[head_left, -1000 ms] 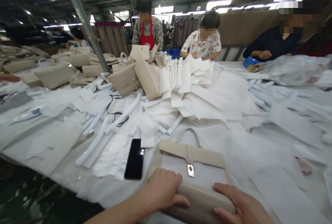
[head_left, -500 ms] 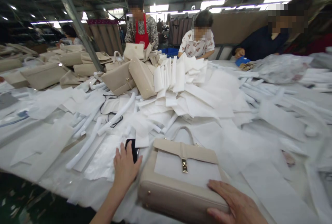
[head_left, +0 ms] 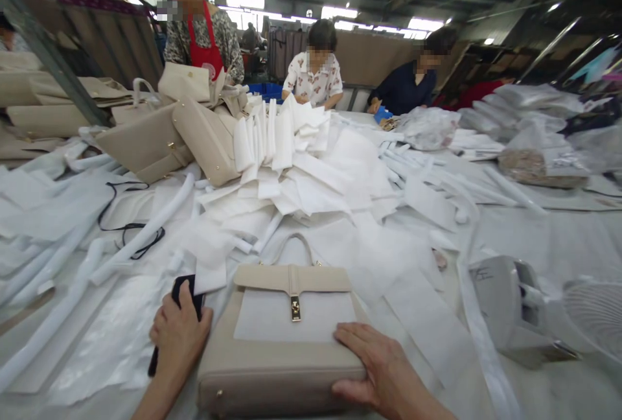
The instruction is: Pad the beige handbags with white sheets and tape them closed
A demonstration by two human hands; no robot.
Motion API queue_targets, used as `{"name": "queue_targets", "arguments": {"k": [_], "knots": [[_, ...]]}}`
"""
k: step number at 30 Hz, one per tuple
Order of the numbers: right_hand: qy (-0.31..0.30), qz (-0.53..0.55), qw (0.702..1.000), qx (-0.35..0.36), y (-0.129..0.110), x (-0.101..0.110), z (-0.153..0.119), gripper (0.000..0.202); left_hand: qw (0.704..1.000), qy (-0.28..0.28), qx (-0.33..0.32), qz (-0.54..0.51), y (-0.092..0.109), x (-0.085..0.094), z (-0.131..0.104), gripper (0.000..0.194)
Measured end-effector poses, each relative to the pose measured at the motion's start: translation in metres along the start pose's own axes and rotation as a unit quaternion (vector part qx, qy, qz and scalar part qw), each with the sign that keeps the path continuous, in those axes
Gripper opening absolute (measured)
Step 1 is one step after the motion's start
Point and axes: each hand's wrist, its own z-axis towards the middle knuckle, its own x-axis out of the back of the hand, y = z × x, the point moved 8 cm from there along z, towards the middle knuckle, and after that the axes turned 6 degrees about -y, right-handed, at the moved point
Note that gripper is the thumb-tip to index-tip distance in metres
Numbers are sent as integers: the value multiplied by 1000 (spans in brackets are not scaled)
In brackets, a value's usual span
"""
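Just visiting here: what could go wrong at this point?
The left hand covers much of the phone; if it slips, the phone might knock the nearby bag.
The right hand, pressing on the bag, could crease the white insert under the flap.
The tilted bag might slide into the paper pile.

my left hand [head_left: 179,329] curls palm-down in a grip; my right hand [head_left: 374,361] points inward, fingers extended, thumb spread apart.
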Motion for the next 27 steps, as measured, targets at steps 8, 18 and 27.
{"name": "queue_targets", "arguments": {"k": [8, 18, 27], "knots": [[18, -25, 999, 7, -2, 3, 2, 64, 999, -20, -22, -21, -5, -18, 7, 65], [16, -39, 998, 37, 5, -4, 3, 69, 997, -40, -24, -63, -12, -25, 15, 66], [18, -63, 997, 46, 7, -8, 4, 67, 974, 47, -104, -195, -15, 7, 3, 60]]}}
